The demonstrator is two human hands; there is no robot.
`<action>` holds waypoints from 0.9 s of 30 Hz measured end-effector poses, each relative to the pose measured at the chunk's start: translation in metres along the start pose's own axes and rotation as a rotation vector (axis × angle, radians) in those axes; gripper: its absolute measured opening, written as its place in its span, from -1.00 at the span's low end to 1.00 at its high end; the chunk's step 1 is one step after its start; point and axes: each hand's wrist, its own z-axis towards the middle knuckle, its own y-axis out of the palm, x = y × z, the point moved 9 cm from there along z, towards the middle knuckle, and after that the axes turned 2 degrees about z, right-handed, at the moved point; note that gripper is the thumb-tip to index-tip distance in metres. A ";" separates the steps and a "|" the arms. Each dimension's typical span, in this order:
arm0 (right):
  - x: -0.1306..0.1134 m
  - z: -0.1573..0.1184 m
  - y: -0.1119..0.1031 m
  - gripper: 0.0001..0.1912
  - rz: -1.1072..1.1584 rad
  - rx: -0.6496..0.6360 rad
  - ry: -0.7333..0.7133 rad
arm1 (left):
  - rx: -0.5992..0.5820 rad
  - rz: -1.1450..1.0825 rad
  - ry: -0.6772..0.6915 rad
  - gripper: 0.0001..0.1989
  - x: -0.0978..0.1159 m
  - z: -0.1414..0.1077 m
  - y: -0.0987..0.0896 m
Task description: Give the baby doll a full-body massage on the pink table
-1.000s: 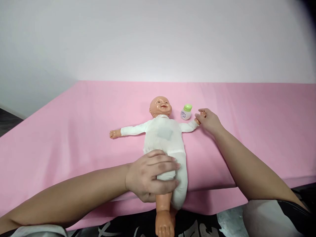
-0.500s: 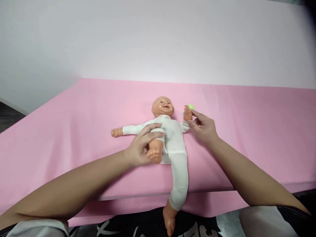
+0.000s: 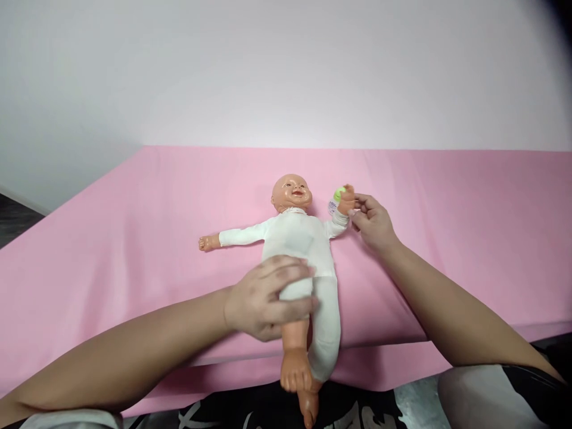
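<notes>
A baby doll (image 3: 298, 232) with a white cloth body and plastic head, hands and feet lies on its back, head away from me. My left hand (image 3: 270, 298) is wrapped round one of its legs, the one on the left, whose foot (image 3: 295, 369) hangs over the other leg near the front edge. With thumb and fingers, my right hand (image 3: 373, 221) pinches the doll's raised hand (image 3: 347, 199) on the right. Behind that hand a small labelled bottle with a light green cap (image 3: 338, 193) is partly hidden. The doll's other arm (image 3: 241, 235) stretches out to the left.
Pink cloth (image 3: 147, 202) covers the table, which meets a white wall (image 3: 286, 71) at the back. The cloth hangs over the front edge, close to my body. The doll's lower foot (image 3: 308, 408) reaches past that edge.
My left hand has brought the doll's bent leg down toward me, so it is straighter. The doll's hand, with my right hand on it, has shifted slightly right, showing more of the bottle.
</notes>
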 end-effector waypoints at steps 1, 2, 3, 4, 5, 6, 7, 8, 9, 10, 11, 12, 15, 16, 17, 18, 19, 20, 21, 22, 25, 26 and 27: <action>0.009 0.004 -0.008 -0.36 0.099 0.042 0.047 | -0.023 -0.003 0.041 -0.61 0.011 0.001 0.003; 0.018 0.008 -0.016 -0.35 0.182 0.085 0.095 | -0.044 -0.007 0.074 -0.63 0.022 0.001 0.006; 0.027 0.012 -0.024 -0.37 0.239 0.126 0.147 | -0.065 -0.013 0.105 -0.64 0.031 0.001 0.009; 0.038 0.014 -0.030 -0.39 0.264 0.159 0.206 | -0.083 -0.020 0.129 -0.64 0.038 0.000 0.012; 0.048 0.016 -0.035 -0.41 0.262 0.174 0.269 | -0.099 -0.029 0.148 -0.64 0.044 0.000 0.014; 0.058 0.017 -0.037 -0.43 0.238 0.165 0.336 | -0.113 -0.039 0.160 -0.63 0.047 -0.001 0.016; 0.067 0.017 -0.037 -0.45 0.199 0.131 0.403 | -0.118 -0.048 0.160 -0.62 0.048 -0.001 0.017; 0.075 0.016 -0.036 -0.47 0.155 0.083 0.462 | -0.114 -0.055 0.148 -0.61 0.047 -0.001 0.017; 0.082 0.016 -0.035 -0.48 0.118 0.041 0.507 | -0.102 -0.063 0.131 -0.61 0.045 0.000 0.015; 0.086 0.015 -0.035 -0.48 0.102 0.019 0.530 | -0.084 -0.069 0.109 -0.61 0.041 0.000 0.013; 0.088 0.016 -0.036 -0.47 0.108 0.024 0.527 | -0.062 -0.070 0.085 -0.61 0.035 0.000 0.010; 0.086 0.017 -0.038 -0.45 0.133 0.047 0.498 | -0.038 -0.065 0.059 -0.60 0.029 0.000 0.006; 0.068 0.020 -0.039 -0.40 0.233 0.121 0.313 | 0.015 -0.030 -0.033 -0.55 0.003 -0.004 -0.002; 0.059 0.019 -0.037 -0.41 0.247 0.126 0.244 | 0.023 -0.020 -0.071 -0.52 -0.007 -0.006 -0.004; 0.049 0.017 -0.033 -0.41 0.244 0.125 0.178 | 0.028 -0.016 -0.111 -0.48 -0.017 -0.008 -0.005; 0.039 0.013 -0.028 -0.42 0.225 0.120 0.113 | 0.030 -0.018 -0.152 -0.44 -0.027 -0.010 -0.006; 0.027 0.009 -0.022 -0.44 0.189 0.106 0.049 | 0.028 -0.024 -0.191 -0.39 -0.036 -0.012 -0.006; 0.015 0.003 -0.014 -0.46 0.131 0.083 -0.018 | 0.025 -0.031 -0.230 -0.36 -0.044 -0.014 -0.005; 0.003 -0.003 -0.003 -0.51 0.050 0.041 -0.090 | 0.018 -0.041 -0.263 -0.35 -0.050 -0.015 -0.004; -0.009 -0.009 0.010 -0.58 -0.048 -0.032 -0.161 | 0.011 -0.052 -0.285 -0.36 -0.055 -0.015 -0.003; -0.035 -0.026 0.045 -0.68 -0.274 -0.225 -0.365 | 0.008 -0.074 -0.284 -0.40 -0.058 -0.015 -0.002; -0.039 -0.030 0.050 -0.67 -0.312 -0.253 -0.409 | 0.010 -0.074 -0.272 -0.40 -0.057 -0.014 -0.001; -0.042 -0.031 0.053 -0.66 -0.336 -0.261 -0.432 | 0.012 -0.068 -0.260 -0.39 -0.055 -0.014 -0.001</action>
